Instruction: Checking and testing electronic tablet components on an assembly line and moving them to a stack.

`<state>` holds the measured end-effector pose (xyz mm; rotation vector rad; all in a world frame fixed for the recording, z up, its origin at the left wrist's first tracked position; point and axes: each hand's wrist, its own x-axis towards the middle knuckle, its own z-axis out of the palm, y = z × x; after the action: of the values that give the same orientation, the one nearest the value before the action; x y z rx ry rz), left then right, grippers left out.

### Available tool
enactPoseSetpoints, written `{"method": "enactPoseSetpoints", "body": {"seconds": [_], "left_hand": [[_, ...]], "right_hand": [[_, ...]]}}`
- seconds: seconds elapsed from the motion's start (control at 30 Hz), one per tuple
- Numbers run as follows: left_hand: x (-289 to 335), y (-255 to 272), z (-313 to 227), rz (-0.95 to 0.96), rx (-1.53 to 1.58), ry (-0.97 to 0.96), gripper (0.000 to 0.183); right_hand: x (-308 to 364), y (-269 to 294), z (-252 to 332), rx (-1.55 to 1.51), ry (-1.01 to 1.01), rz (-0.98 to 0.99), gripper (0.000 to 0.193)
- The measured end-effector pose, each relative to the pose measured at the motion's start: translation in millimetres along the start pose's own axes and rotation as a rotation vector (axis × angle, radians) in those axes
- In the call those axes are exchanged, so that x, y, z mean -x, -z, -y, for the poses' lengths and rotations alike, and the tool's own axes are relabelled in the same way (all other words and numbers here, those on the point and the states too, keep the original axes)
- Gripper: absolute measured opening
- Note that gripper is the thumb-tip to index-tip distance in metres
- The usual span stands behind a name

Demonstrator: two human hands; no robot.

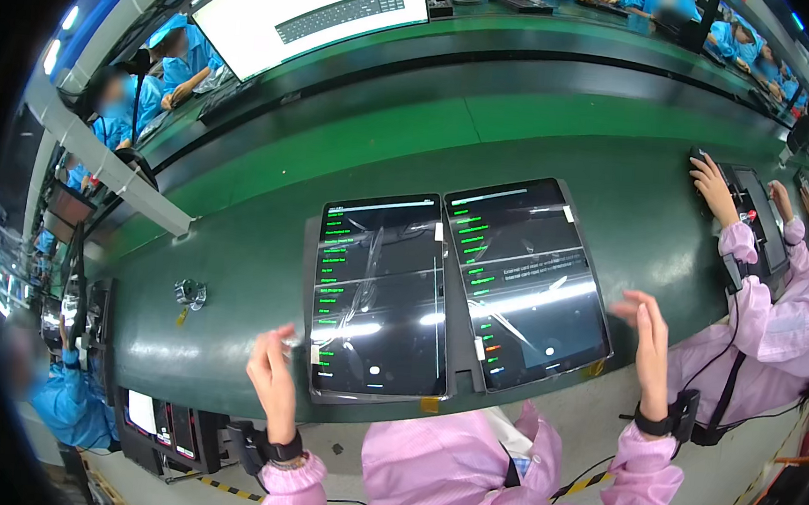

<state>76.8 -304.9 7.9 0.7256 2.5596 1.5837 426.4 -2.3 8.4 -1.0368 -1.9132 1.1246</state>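
Two dark tablets lie side by side on the green bench top, screens lit with rows of green text. The left tablet (382, 298) is nearly straight; the right tablet (526, 284) sits turned at a slight angle and has a grey message box on its screen. Shiny clear film and small white tabs show on both. Beside the left tablet's lower left corner is my left hand (272, 376), fingers stretched out and holding nothing. Off the right tablet's lower right side I hold my right hand (644, 342) raised, its fingers extended and a little blurred, with nothing in them.
A small shiny metal piece (190, 294) lies to the left, a yellow tag below it. A rack with lit devices (162, 428) stands at the lower left. A monitor (313, 16) is at the back. To the right, a co-worker's hand (712, 188) rests by a dark device (765, 217).
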Motion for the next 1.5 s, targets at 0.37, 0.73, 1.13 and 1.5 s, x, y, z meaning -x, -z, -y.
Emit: {"method": "enactPoseSetpoints", "body": {"seconds": [0.37,0.73,1.13,1.5], "left_hand": [[-104.7,-42.6,-58.2,0.208,-0.440,-0.763,0.028],[-110.0,-39.6,-88.1,0.336,-0.383,-0.794,0.029],[-141.7,-200.8,-140.1,0.718,-0.332,-0.861,0.042],[-131.8,-244.0,-135.8,0.748,-0.357,-0.703,0.061]], "right_hand": [[-108.6,-79.5,70.2,0.501,0.728,0.299,0.032],[32.4,-0.5,10.5,0.301,0.305,-0.005,0.033],[64.3,-23.8,-31.0,0.143,0.218,-0.234,0.038],[62.3,-30.7,-41.1,0.110,0.231,-0.293,0.038]]}}
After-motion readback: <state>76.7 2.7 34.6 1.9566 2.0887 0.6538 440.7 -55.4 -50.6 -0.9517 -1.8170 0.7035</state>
